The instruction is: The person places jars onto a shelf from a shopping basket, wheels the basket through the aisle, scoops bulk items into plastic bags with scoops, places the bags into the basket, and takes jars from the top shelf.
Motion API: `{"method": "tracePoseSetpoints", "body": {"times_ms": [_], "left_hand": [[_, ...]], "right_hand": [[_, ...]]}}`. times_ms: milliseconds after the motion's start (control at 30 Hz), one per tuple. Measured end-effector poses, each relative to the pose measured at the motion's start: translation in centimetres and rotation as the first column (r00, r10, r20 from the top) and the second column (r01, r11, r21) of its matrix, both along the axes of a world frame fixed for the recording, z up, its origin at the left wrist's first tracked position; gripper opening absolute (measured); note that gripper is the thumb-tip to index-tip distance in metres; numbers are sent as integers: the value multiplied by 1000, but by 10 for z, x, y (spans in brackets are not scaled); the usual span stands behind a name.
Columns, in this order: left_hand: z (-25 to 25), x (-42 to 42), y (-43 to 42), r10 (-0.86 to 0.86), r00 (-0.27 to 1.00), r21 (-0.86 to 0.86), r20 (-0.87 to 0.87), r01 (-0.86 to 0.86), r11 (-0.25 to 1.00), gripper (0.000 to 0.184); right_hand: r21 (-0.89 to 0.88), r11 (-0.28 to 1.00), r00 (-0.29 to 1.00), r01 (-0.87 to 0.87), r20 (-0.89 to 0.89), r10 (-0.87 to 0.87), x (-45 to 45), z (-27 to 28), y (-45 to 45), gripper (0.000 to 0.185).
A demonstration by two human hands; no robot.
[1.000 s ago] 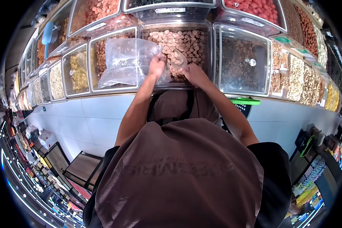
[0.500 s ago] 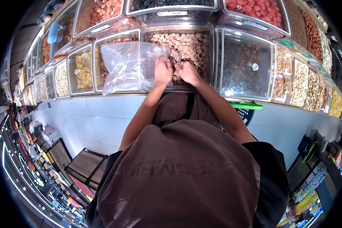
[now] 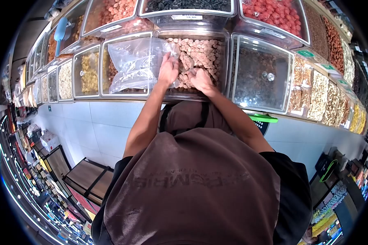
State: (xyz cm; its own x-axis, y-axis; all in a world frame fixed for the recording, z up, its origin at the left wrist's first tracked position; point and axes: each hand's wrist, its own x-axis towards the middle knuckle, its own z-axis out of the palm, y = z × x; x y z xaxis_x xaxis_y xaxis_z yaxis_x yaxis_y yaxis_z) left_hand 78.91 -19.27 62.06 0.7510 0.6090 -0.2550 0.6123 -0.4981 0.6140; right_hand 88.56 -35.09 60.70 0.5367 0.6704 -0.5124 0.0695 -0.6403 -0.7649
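A clear plastic bag (image 3: 133, 67) lies across the lids left of an uncovered bin, its right end reaching over the bin's edge. My left hand (image 3: 168, 70) grips the bag near that right end, fingers pointing away from me. Pale brown, wrinkled dried fruit (image 3: 206, 51) fills the bin. Low over the fruit, my right hand (image 3: 200, 79) has its fingers curled together. Whatever sits in those fingers is hidden from view.
A closed bin with dark contents (image 3: 261, 73) stands on the right, a yellow-filled bin (image 3: 90, 73) on the left. Behind are bins of black dried fruit (image 3: 188, 5) and red fruit (image 3: 272, 16). A blue scoop (image 3: 60, 32) stands at far left. A green-handled basket (image 3: 262, 118) is below.
My left hand has shifted left and a little away from my right hand. My right hand stays low over the dried fruit with curled fingers. The view has tilted slightly.
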Motion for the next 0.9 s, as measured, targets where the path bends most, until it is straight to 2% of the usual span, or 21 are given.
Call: {"method": "tracePoseSetpoints", "body": {"times_ms": [33,100,167,300,367,500,567,600,633,667,700,767,800,900], "left_hand": [[3,-4,-6,3,1000,1,-1,-3,1000,36],[6,-10,-16,-124,988,25,87,122,992,38],[6,-11,-29,-134,987,-18,90,136,991,39],[14,-11,-43,-88,987,-17,137,91,996,44],[21,-14,-43,-80,995,-91,60,85,992,45],[27,-20,-46,-13,994,-104,111,25,994,37],[36,-29,-44,-18,981,94,193,0,996,35],[49,-34,-38,69,962,-47,264,-59,997,35],[64,-40,-31,163,933,-192,321,-105,976,36],[93,-43,-33,255,892,-233,374,-176,956,35],[92,-52,-18,285,872,-278,398,-181,943,35],[102,-74,2,260,807,-241,530,-151,959,35],[117,-81,4,271,803,-237,532,-166,957,35],[151,-94,7,283,831,-170,479,-229,959,35]], "right_hand": [[-12,1000,1000,-16,-16,16,1,8,-1,41],[10,1000,999,-7,43,7,-2,5,0,42],[30,1000,998,8,62,-10,-2,3,-2,37],[54,997,991,-48,126,41,2,-10,-6,42],[151,988,1000,-19,-5,20,3,-11,-11,41],[135,990,999,-40,11,39,5,11,-16,38],[119,993,1000,-4,-4,5,2,21,-16,37],[121,993,1000,-2,-1,2,3,24,-17,37],[155,987,996,-50,85,37,6,28,-21,38],[182,978,982,-104,173,72,9,33,-26,39],[180,977,981,-110,177,78,11,44,-30,39],[123,992,999,3,40,-8,12,65,-39,36],[98,994,998,56,-30,-54,13,75,-45,36],[11,999,996,42,-75,-41,21,101,-60,39]]}}
